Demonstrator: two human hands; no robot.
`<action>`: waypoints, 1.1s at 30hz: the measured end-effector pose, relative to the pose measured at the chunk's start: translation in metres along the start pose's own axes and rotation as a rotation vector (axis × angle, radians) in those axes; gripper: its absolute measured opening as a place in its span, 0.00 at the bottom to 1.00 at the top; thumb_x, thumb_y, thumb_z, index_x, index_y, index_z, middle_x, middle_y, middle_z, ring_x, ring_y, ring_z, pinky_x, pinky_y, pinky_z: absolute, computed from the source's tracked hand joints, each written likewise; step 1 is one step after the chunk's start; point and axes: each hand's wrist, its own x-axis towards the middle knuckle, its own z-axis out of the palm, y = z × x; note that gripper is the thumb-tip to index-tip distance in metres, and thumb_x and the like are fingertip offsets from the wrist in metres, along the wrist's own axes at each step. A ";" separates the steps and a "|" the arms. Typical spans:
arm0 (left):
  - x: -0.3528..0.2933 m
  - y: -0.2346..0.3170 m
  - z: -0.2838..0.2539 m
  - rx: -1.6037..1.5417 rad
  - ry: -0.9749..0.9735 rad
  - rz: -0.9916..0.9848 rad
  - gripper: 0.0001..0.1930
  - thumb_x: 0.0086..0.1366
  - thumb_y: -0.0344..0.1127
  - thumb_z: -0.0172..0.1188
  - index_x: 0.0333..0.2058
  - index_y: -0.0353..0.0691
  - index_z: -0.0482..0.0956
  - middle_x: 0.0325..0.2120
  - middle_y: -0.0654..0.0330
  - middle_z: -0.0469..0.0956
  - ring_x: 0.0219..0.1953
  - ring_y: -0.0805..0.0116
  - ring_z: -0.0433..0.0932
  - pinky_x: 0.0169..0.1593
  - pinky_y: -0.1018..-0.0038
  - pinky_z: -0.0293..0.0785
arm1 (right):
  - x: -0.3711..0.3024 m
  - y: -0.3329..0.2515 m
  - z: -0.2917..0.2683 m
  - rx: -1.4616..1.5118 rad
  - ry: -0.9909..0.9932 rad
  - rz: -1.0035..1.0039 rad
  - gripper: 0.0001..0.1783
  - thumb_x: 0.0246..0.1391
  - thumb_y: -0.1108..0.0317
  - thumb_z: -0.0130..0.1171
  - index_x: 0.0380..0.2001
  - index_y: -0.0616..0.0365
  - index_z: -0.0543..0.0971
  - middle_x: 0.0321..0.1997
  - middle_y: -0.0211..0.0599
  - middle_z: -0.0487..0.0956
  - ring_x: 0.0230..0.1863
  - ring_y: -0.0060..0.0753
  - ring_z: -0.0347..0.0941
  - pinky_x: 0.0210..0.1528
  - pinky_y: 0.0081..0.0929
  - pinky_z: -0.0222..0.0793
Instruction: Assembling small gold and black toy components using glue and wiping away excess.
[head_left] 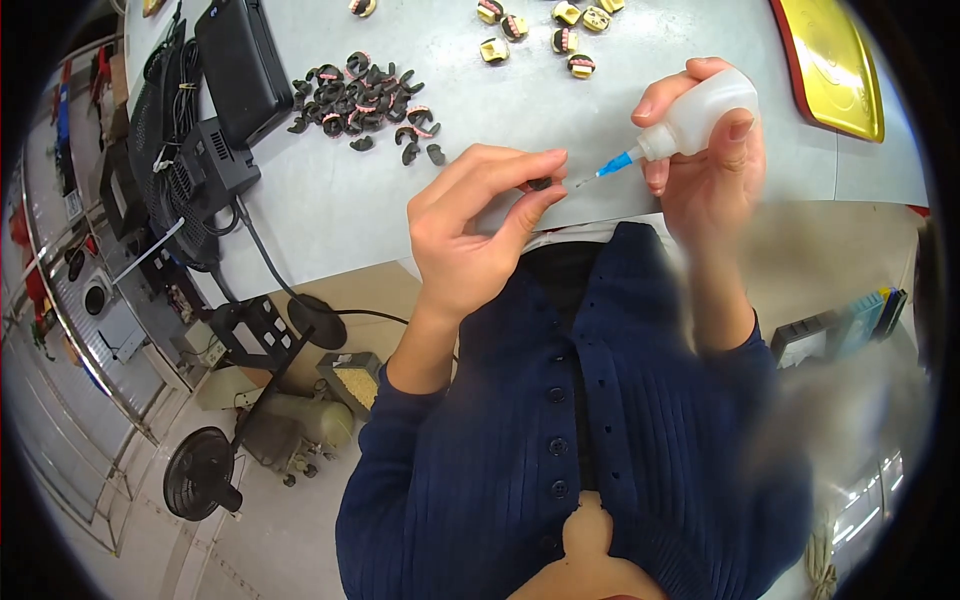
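Note:
Between the thumb and fingers of my left hand (470,222) is a small black curved piece (540,184), mostly covered by the fingertips. My right hand (715,170) grips a translucent squeeze bottle (708,112), tilted with its blue needle tip (614,165) aimed down and left. The thin needle's end is close to the black piece; whether they touch I cannot tell. To the left of my hands, a pile of black curved pieces (365,100), some with pink toothed strips, lies on the grey table (590,115).
Several yellow-and-black pieces with pink strips (565,40) are spread along the far side. A yellow tray with a red edge (835,65) sits at far right. Far left are a black box-shaped device (240,70), a power adapter (220,158) and coiled cables (180,100).

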 end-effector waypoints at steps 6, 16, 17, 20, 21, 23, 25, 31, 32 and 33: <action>-0.001 0.000 -0.001 -0.042 0.003 -0.064 0.13 0.49 0.14 0.60 0.36 0.30 0.79 0.30 0.52 0.79 0.30 0.68 0.79 0.35 0.78 0.77 | 0.000 0.001 0.000 -0.010 -0.018 0.006 0.22 0.62 0.52 0.42 0.47 0.60 0.63 0.32 0.53 0.77 0.18 0.22 0.67 0.21 0.14 0.64; 0.000 -0.002 -0.005 -0.178 -0.032 -0.058 0.13 0.48 0.11 0.59 0.34 0.28 0.78 0.31 0.50 0.78 0.32 0.67 0.79 0.34 0.76 0.81 | -0.003 0.003 0.002 -0.066 -0.068 -0.063 0.21 0.61 0.53 0.46 0.44 0.62 0.62 0.32 0.54 0.77 0.17 0.20 0.67 0.23 0.14 0.66; 0.001 -0.002 -0.005 -0.178 -0.032 -0.059 0.13 0.48 0.11 0.59 0.34 0.28 0.78 0.31 0.50 0.78 0.32 0.67 0.79 0.34 0.76 0.81 | -0.003 0.003 0.001 -0.050 -0.085 -0.068 0.21 0.60 0.54 0.47 0.43 0.62 0.62 0.31 0.55 0.77 0.17 0.20 0.67 0.23 0.14 0.67; 0.003 0.000 -0.004 -0.162 -0.035 -0.026 0.13 0.46 0.10 0.59 0.33 0.27 0.79 0.31 0.50 0.77 0.32 0.68 0.78 0.32 0.76 0.82 | -0.004 0.002 -0.003 -0.037 -0.109 -0.068 0.21 0.60 0.53 0.48 0.42 0.62 0.62 0.30 0.55 0.77 0.16 0.20 0.67 0.22 0.15 0.67; 0.003 -0.001 -0.005 -0.154 -0.046 -0.031 0.14 0.45 0.10 0.59 0.33 0.27 0.79 0.31 0.50 0.77 0.32 0.68 0.78 0.32 0.76 0.82 | -0.004 0.002 -0.003 -0.039 -0.116 -0.065 0.21 0.60 0.53 0.48 0.41 0.62 0.62 0.30 0.54 0.77 0.16 0.19 0.67 0.22 0.15 0.66; 0.003 -0.001 -0.005 -0.146 -0.056 -0.035 0.15 0.44 0.09 0.59 0.33 0.27 0.79 0.32 0.50 0.77 0.32 0.68 0.78 0.32 0.76 0.82 | -0.004 0.001 -0.002 -0.042 -0.118 -0.058 0.21 0.60 0.53 0.48 0.41 0.62 0.62 0.29 0.54 0.77 0.15 0.19 0.67 0.21 0.14 0.66; 0.003 0.000 -0.005 -0.170 -0.049 -0.049 0.15 0.44 0.09 0.60 0.33 0.28 0.80 0.31 0.51 0.77 0.32 0.68 0.78 0.32 0.76 0.82 | -0.004 0.001 -0.002 -0.045 -0.118 -0.052 0.21 0.60 0.53 0.48 0.40 0.62 0.62 0.29 0.54 0.77 0.15 0.19 0.66 0.21 0.14 0.66; 0.002 0.000 -0.005 -0.157 -0.045 -0.062 0.16 0.43 0.10 0.61 0.33 0.29 0.80 0.31 0.51 0.78 0.31 0.68 0.78 0.31 0.77 0.81 | -0.004 0.001 -0.001 -0.052 -0.122 -0.061 0.20 0.60 0.54 0.48 0.39 0.63 0.62 0.29 0.55 0.77 0.15 0.18 0.66 0.20 0.13 0.65; 0.002 0.000 -0.005 -0.156 -0.045 -0.062 0.16 0.43 0.10 0.61 0.33 0.29 0.80 0.31 0.51 0.78 0.31 0.68 0.78 0.31 0.77 0.81 | -0.004 0.001 -0.001 -0.052 -0.130 -0.061 0.20 0.60 0.55 0.48 0.39 0.63 0.62 0.29 0.55 0.77 0.15 0.18 0.66 0.20 0.13 0.65; 0.002 0.000 -0.005 -0.142 -0.039 -0.066 0.16 0.42 0.10 0.62 0.33 0.29 0.80 0.30 0.52 0.78 0.30 0.69 0.78 0.31 0.78 0.80 | -0.004 0.001 -0.001 -0.053 -0.138 -0.061 0.19 0.60 0.56 0.48 0.39 0.63 0.61 0.29 0.55 0.77 0.15 0.18 0.66 0.20 0.13 0.65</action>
